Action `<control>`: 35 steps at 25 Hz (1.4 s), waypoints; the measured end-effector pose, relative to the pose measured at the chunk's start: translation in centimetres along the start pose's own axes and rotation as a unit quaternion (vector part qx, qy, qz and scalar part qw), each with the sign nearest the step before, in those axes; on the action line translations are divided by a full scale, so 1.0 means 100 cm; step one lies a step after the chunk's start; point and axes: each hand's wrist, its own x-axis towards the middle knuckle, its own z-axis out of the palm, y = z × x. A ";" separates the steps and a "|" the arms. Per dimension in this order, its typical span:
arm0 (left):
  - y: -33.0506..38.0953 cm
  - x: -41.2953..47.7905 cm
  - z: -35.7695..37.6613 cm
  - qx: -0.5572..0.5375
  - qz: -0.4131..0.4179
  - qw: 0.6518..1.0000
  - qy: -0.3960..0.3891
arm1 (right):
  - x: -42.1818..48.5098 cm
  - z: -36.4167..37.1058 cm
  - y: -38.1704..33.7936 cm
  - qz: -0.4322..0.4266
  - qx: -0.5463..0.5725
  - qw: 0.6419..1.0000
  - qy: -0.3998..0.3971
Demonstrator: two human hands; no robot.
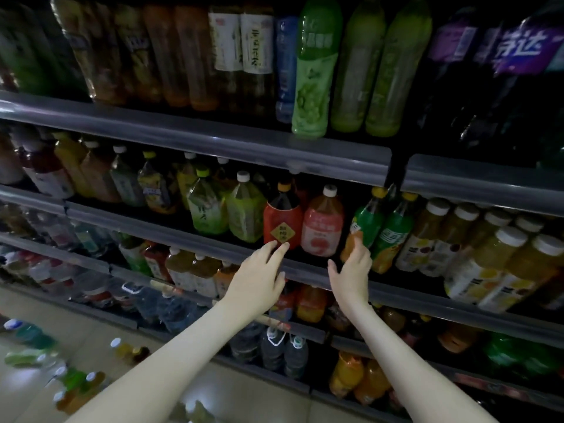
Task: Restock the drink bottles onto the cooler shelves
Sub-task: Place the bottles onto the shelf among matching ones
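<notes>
- Head view: a dim cooler with several shelves packed with drink bottles, seen from above and at a slant.
- The left hand (259, 273) reaches to the middle shelf's front rail (308, 271). Its fingers are straight and spread, holding nothing, and the fingertips lie at the lower edge of a dark red-labelled bottle (282, 221).
- The right hand (351, 270) is just beside it, the two hands apart. Its thumb is splayed out to the left and its fingers rest against the orange lower part of a green-and-orange bottle (364, 224), which leans to the right. No closed grip shows.
- A pink-labelled bottle (322, 227) with a white cap stands upright between those two bottles, at the shelf's front.
- Left of the red-labelled bottle stand green tea bottles (209, 209). To the right of the leaning bottle is a second bottle of the same kind, then rows of yellow juice bottles (503, 254) with white caps.
- The shelf above carries tall green bottles (314, 71) and brown tea bottles; purple labels show at the far right.
- Lower shelves hold orange drinks and water bottles (274, 346).
- On the pale floor (100, 331) at lower left lie loose bottles (30, 334), blurred.
</notes>
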 end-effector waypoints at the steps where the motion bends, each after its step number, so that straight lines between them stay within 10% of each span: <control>1: -0.006 0.005 0.001 0.000 0.008 1.000 -0.011 | -0.003 0.002 -0.002 -0.011 -0.010 1.000 -0.012; 21: -0.289 -0.030 -0.107 -0.009 -0.005 1.000 -0.021 | -0.077 0.195 -0.218 -0.038 -0.017 0.995 -0.085; 35: -0.528 -0.183 -0.143 -0.006 -0.205 0.977 -0.051 | -0.145 0.388 -0.335 -0.103 -0.068 0.954 -0.274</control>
